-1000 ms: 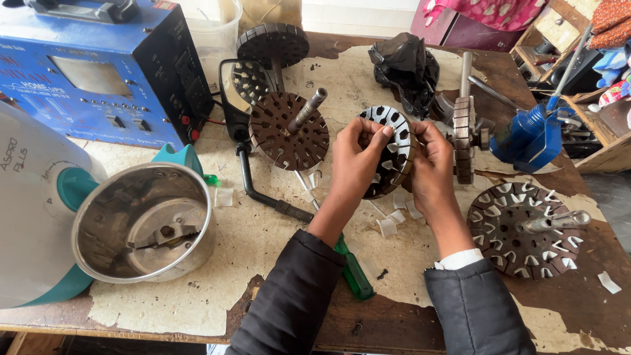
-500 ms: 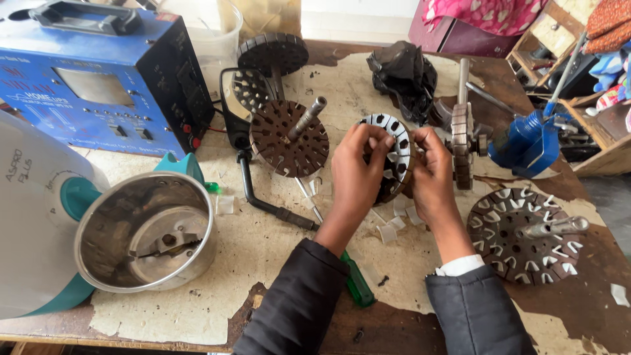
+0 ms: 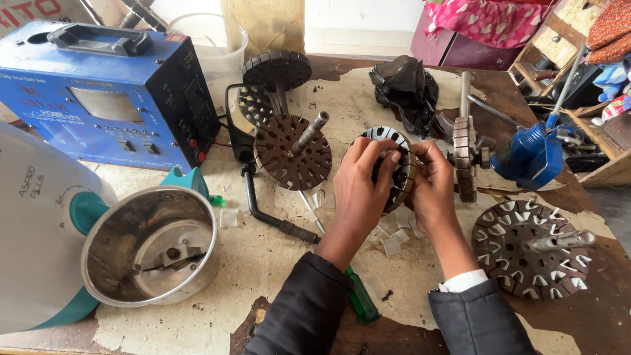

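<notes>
Hands, left hand point(image 3: 363, 177) and right hand point(image 3: 430, 184), clamp slotted rotor core point(image 3: 394, 172) between them.

Both forearms enter from the six o'clock edge in dark padded sleeves, a white cuff showing at the right wrist, and converge toward the centre of the view. The left hand point(image 3: 360, 181) reaches up toward twelve o'clock, back of the hand facing the camera, fingers point(image 3: 380, 152) curled forward and bent at the knuckles in a closed grasp. The right hand point(image 3: 430, 187) sits just beside it at three o'clock, palm turned inward, thumb and fingers pinched toward the left hand, knuckles nearly touching
</notes>
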### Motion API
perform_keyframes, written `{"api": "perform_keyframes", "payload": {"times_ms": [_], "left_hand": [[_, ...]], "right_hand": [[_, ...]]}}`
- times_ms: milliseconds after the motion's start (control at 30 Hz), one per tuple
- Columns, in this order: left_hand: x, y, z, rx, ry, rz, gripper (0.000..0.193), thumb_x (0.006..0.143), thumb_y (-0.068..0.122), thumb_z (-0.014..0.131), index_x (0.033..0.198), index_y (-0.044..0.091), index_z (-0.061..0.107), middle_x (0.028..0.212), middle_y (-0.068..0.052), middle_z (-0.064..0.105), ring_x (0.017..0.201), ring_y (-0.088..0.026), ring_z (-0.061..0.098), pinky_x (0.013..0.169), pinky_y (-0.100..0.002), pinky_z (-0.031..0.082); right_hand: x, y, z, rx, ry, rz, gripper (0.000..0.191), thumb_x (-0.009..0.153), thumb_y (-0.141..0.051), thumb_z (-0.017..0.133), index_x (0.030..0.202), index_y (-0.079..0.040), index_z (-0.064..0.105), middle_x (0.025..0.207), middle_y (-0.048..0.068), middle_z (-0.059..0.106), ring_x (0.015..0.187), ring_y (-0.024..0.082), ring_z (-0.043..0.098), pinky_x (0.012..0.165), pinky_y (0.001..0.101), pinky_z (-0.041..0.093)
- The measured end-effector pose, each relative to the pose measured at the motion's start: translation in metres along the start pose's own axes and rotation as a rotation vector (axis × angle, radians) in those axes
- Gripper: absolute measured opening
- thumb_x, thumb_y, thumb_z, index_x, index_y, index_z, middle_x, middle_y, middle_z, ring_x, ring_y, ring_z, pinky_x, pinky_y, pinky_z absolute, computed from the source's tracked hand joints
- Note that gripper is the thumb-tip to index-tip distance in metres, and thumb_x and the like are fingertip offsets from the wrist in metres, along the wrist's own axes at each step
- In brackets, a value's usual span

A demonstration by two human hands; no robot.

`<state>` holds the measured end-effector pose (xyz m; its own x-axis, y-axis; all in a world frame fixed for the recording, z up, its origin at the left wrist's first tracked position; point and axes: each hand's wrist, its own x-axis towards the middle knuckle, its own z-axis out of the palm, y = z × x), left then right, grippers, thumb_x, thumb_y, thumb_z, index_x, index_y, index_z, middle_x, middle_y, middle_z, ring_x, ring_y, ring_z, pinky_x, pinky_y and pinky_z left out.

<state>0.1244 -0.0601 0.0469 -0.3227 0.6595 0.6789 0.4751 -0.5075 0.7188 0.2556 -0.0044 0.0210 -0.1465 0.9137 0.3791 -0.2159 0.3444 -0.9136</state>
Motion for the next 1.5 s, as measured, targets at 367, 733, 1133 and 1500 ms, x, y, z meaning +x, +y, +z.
{"api": "perform_keyframes", "payload": {"times_ms": [367,733,1133,1500], "left_hand": [[-0.002,0.0,0.001,0.058,0.042,0.092,0.01,0.101,0.019,0.068,0.102,0.009,0.069,0.101,-0.005,0.064,0.094,-0.026,0.067,0.074,-0.038,0.051],[-0.002,0.001,-0.003,0.161,0.041,0.241,0.015,0.102,0.014,0.064,0.114,0.006,0.07,0.107,-0.009,0.064,0.098,-0.027,0.065,0.08,-0.039,0.053],[-0.005,-0.002,-0.001,0.168,0.028,0.215,0.018,0.101,0.02,0.067,0.112,0.006,0.069,0.098,-0.009,0.059,0.093,-0.028,0.062,0.077,-0.04,0.05],[-0.005,-0.003,0.0,0.164,0.033,0.167,0.021,0.098,0.023,0.07,0.11,0.005,0.069,0.094,-0.01,0.058,0.09,-0.028,0.062,0.073,-0.041,0.05]], "right_hand": [[0.0,-0.006,0.005,0.024,0.024,0.04,0.008,0.103,0.004,0.057,0.105,-0.004,0.059,0.096,0.0,0.065,0.081,0.002,0.06,0.067,0.0195,0.053],[-0.001,-0.004,0.006,-0.029,0.042,-0.009,0.009,0.104,0.004,0.056,0.108,-0.004,0.059,0.095,-0.001,0.065,0.08,0.001,0.058,0.063,0.0185,0.05],[-0.007,-0.005,0.012,-0.506,0.101,-0.32,0.005,0.106,-0.002,0.062,0.109,0.0,0.058,0.095,0.002,0.065,0.087,0.005,0.058,0.074,0.023,0.049],[-0.005,-0.004,0.019,-0.22,0.121,-0.153,0.009,0.105,-0.006,0.066,0.109,-0.001,0.06,0.1,0.001,0.066,0.086,0.002,0.059,0.073,0.0181,0.051]]}}
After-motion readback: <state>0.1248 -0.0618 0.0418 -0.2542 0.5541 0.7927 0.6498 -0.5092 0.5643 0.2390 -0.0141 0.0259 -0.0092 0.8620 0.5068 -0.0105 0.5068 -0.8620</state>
